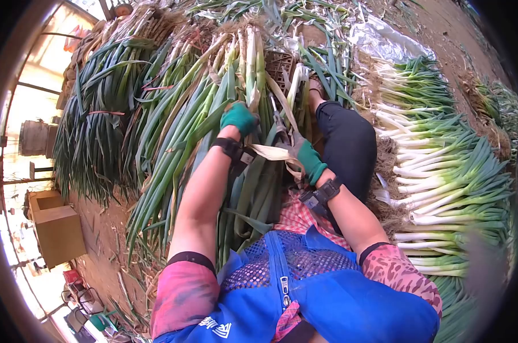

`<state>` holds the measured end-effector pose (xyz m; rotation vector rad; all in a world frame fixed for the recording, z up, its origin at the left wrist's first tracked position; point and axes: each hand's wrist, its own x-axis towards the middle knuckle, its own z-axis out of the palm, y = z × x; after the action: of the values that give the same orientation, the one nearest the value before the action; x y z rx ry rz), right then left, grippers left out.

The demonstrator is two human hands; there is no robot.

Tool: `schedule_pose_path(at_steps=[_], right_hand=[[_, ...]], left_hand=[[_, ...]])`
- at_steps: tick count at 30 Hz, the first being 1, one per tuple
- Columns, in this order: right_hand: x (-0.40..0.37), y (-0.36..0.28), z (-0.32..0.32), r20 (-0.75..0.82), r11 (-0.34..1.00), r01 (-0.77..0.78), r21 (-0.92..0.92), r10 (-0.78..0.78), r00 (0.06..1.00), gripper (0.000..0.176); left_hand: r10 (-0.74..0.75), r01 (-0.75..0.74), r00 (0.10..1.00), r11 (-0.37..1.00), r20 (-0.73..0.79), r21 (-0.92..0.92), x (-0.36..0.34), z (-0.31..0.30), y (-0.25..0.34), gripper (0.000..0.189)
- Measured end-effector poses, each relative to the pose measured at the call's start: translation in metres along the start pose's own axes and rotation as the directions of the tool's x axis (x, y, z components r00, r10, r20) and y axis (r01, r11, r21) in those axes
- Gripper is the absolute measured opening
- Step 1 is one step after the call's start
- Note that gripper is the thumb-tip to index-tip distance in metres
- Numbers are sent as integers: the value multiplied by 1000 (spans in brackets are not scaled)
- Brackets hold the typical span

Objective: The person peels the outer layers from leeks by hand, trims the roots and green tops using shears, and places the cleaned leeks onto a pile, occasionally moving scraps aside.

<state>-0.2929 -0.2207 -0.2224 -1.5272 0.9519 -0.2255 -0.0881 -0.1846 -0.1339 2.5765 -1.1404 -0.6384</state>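
Blue vest [356,303] nearest. Beyond it, untrimmed leeks [251,63] heaped center, white ends far, greens draping near and left. Those are the work.

Left grip [240,118]: looks closed on the leeks, just below the white shafts. Right grip [309,160], right and a bit nearer: fingers curled by a limp pale leaf [273,153] and a slim grey tool [281,132]. Can't tell which it's clamped on, or what the tool is.

Step reads as stripping dead outer leaf. My take:
- Hold one stalk firm with the left, don't crush the shaft.
- Pull leaf along the stalk, root end toward greens; sideways yanks would likely tear it.
- Leaf crosses close to the left wristband [230,148]; clear it before the next pull, could snag.
- Aim the tool away from the left fingers.

Quality reference: the clean row [425,171] at right, white shafts bare, laid parallel, roots left.
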Motion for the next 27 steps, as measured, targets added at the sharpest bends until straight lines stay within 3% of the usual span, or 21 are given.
schedule_pose_path(at_steps=[1, 2, 3, 4, 5, 7, 8, 9, 10, 12, 13, 15, 16, 17, 19, 20, 22, 23, 25, 27], right_hand=[[-4, -7, -4, -17, 985, 21, 174, -18, 1000, 57], [-16, -11, -11, -8, 976, 219, 5, -219, 976, 51], [-33, -27, -18, 3, 900, 406, -160, -411, 912, 45], [-49, -55, -20, -41, 937, 225, 268, -222, 974, 42], [-62, -71, -24, -46, 958, 220, 183, -215, 975, 42], [-59, -65, -21, 6, 972, 162, 171, -166, 986, 42], [-58, -60, -18, 36, 978, 132, 162, -140, 990, 42], [-57, -58, -12, -16, 986, 98, 135, -97, 995, 40], [-56, -55, -12, -20, 994, 71, 79, -69, 997, 38], [-64, -41, -12, -37, 999, 1, -34, -3, 999, 36], [-72, -30, -7, -98, 995, 97, 14, -95, 991, 37], [-101, -47, -9, -148, 991, 133, 0, -132, 980, 38], [-111, -53, -9, -173, 989, 145, -5, -144, 974, 39], [-114, -52, -6, -147, 980, 194, 40, -186, 971, 40], [-101, -48, -6, -102, 982, 35, -185, -55, 993, 38], [-91, -43, -5, -88, 955, -39, -295, 14, 996, 37], [-65, -26, -4, -149, 963, 32, -267, -74, 986, 36], [-54, -22, -6, -171, 968, 39, -250, -84, 982, 36], [-52, -28, -7, -186, 987, 25, -160, -55, 981, 35], [-65, -27, -3, -152, 980, 50, -193, -80, 985, 34]], left_hand=[[-27, 58, 991, 968, 129, -245, -10, -16, 0, 33], [-17, 139, 966, 875, 257, -464, -19, -29, 0, 29], [174, -61, 963, 883, 205, -465, -27, -35, -10, 28], [359, -256, 921, 852, 153, -456, -37, -40, -21, 27], [403, -171, 900, 677, 165, -716, -48, -38, -32, 24], [536, -404, 844, 660, 20, -633, -59, -31, -35, 25], [344, -73, 916, 648, 206, -758, -64, -25, -32, 26], [126, 257, 918, 532, 375, -807, -76, -29, -19, 26], [122, 383, 873, 427, 472, -819, -74, -16, -20, 29], [82, 502, 830, 321, 552, -803, -65, 16, -23, 28], [51, 379, 885, 500, 463, -779, -56, 39, -33, 27], [203, 18, 953, 702, 225, -712, -51, 70, -49, 31], [148, 94, 946, 724, 287, -683, -48, 75, -48, 34], [102, 180, 940, 660, 325, -730, -47, 79, -48, 35], [18, 338, 915, 507, 402, -793, -51, 74, -38, 39], [6, 310, 926, 560, 378, -768, -53, 74, -37, 39], [-12, 243, 950, 661, 313, -710, -52, 72, -38, 41], [6, 223, 959, 593, 282, -774, -50, 81, -45, 41], [12, 154, 977, 656, 214, -739, -57, 73, -41, 42], [2, 125, 985, 687, 174, -715, -58, 71, -39, 43]])
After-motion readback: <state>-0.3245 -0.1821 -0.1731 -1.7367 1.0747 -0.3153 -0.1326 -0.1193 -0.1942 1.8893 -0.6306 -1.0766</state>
